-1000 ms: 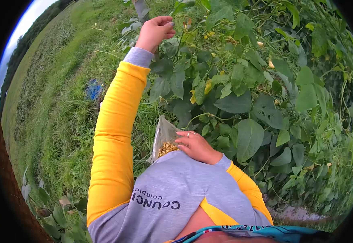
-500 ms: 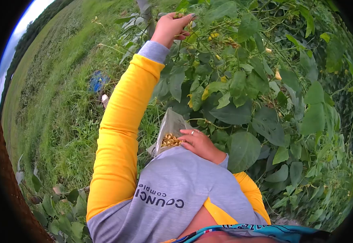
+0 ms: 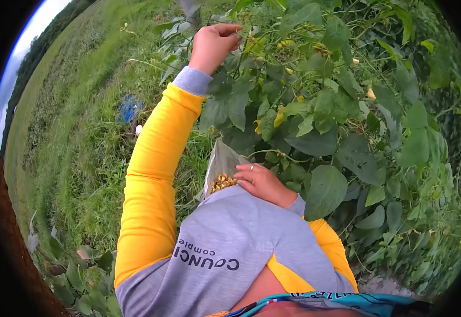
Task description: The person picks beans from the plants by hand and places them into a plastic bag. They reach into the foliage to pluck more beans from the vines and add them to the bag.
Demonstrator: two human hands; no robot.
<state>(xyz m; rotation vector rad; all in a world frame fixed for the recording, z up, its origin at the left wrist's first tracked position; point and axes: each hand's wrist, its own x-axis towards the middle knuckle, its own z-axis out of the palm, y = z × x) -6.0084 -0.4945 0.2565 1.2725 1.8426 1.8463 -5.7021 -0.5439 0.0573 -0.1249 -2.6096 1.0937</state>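
My left hand (image 3: 215, 46) is stretched out at the top of the head view, beside the leafy vine. Its thumb and fingers are pinched together near thin stems; what lies between the fingertips is too small to make out. Close to my belly, my right hand (image 3: 265, 185), with a ring on one finger, holds the side of a clear plastic bag (image 3: 221, 157). The bag's mouth is open, and small yellow-brown pieces (image 3: 223, 183) lie inside it. Yellow flowers (image 3: 279, 117) hang among the vine's broad green leaves (image 3: 325, 191).
Dense vines (image 3: 394, 158) fill the right side. A grey post (image 3: 191, 11) stands at the top, behind my left hand. Grass (image 3: 82, 158) covers the ground on the left, with a blue object (image 3: 129, 108) in it. A brown edge (image 3: 16, 248) runs along the lower left.
My left hand has moved a little left and down, and its fingers have drawn closer together. My right hand still holds the bag. The view has shifted slightly.
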